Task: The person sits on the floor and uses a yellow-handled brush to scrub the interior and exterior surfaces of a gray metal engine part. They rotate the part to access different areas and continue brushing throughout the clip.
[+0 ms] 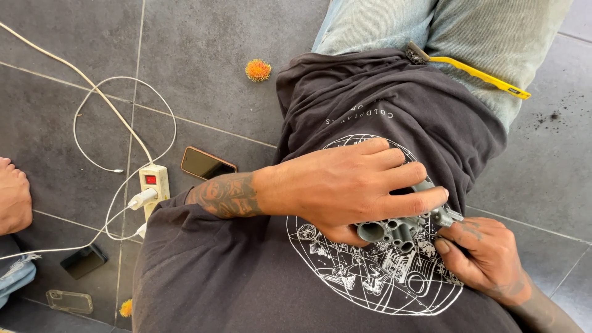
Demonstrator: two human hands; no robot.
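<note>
My left hand (pixel 351 185) reaches in from the left, its forearm tattooed, and grips a grey metal part (pixel 394 231) with several round tube openings. The part rests against my dark printed shirt (pixel 246 277). My right hand (pixel 487 256) comes up from the lower right. Its fingertips pinch the small right end of the same part. Much of the part is hidden under my left fingers.
A yellow-handled brush (pixel 475 74) lies on my jeans at the upper right. On the grey tiled floor at the left are a power strip (pixel 154 185) with white cables, a phone (pixel 206 163), a dark device (pixel 83 261), two orange spiky fruits (pixel 258 69) and another person's foot (pixel 13 197).
</note>
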